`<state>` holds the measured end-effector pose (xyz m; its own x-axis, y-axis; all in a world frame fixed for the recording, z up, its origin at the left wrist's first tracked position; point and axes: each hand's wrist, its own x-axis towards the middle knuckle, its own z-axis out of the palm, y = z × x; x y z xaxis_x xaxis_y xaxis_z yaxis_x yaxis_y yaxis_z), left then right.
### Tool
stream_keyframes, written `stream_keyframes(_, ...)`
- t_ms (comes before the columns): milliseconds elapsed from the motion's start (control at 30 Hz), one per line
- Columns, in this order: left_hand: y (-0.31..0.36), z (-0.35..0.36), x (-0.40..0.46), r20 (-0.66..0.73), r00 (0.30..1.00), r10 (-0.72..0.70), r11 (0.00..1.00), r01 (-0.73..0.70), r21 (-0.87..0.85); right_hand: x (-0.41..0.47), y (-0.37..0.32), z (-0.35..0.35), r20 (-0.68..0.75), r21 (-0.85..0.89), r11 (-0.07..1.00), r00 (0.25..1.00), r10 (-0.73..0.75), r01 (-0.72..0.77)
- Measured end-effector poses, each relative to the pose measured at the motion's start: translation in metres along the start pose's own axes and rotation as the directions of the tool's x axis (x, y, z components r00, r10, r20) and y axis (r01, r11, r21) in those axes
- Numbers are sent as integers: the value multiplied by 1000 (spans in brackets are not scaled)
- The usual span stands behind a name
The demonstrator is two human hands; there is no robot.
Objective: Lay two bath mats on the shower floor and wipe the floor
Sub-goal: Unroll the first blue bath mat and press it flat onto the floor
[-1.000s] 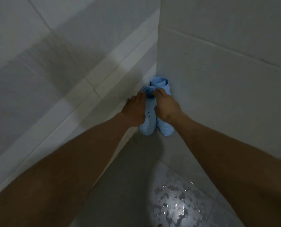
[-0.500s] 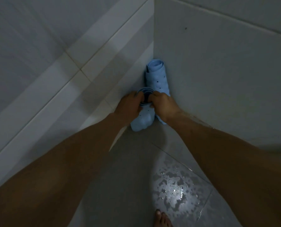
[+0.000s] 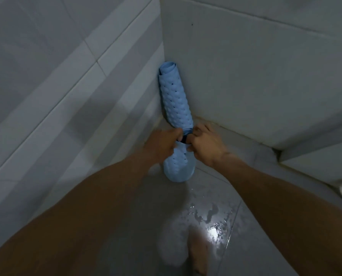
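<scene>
Both rolled mats are the same pale sky blue. The standing rolled mat, just beyond the two hands and up in the corner, is covered in raised pebble bumps in rows, dotted with small dark holes. The nearer rolled mat, below and between the left hand and right hand, shows the same blue with a few dark holes. The walls around them are plain light grey tile with paler grout lines. Nearer than the hands, the floor is darker grey tile, with a bright white glare on wet, blotchy patches.
</scene>
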<state>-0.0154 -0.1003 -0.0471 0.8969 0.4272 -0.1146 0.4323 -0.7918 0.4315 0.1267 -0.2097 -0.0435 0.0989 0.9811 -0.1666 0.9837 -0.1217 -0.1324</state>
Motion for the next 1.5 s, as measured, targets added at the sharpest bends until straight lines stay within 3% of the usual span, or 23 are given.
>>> stream_keyframes(200, 53, 22, -28, -44, 967, 252, 964, -255, -70, -85, 1, 1, 77, -33, 991, 988, 132, -130)
stream_keyframes(400, 93, 83, -32, 18, 974, 225, 974, -224, -10, -153, 15, 34, 79, -61, 984, 982, 174, -169)
stream_keyframes(533, 107, 115, -35, -116, 960, 256, 958, -268, -102, -178, 31, 60, -46, -17, 981, 980, 192, -193)
stream_keyframes(667, 101, 135, -26, -270, 922, 278, 957, -289, 2, -178, 49, 72, -193, 60, 985, 967, 169, -160)
stream_keyframes(833, 77, 157, -7, -258, 949, 179, 983, -184, 4, -162, 66, 91, -295, 22, 991, 946, 134, -134)
stream_keyframes(1000, 77, 174, 9, -473, 853, 219, 976, -195, 99, -143, 83, 105, -436, -116, 978, 894, 107, -174)
stream_keyframes(1100, 84, 171, 10, -548, 790, 275, 961, -239, 138, -139, 90, 113, -493, -90, 972, 858, 145, -216)
stream_keyframes(1200, 89, 170, 5, -547, 773, 322, 945, -298, 136, -147, 88, 118, -538, 1, 981, 826, 166, -196)
stream_keyframes(1367, 98, 162, -18, -494, 779, 386, 921, -356, 158, -181, 66, 101, -429, -92, 985, 898, 96, -149)
stream_keyframes(1500, 107, 148, -39, -487, 760, 431, 900, -398, 177, -195, 60, 96, -312, -57, 970, 927, 209, -238)
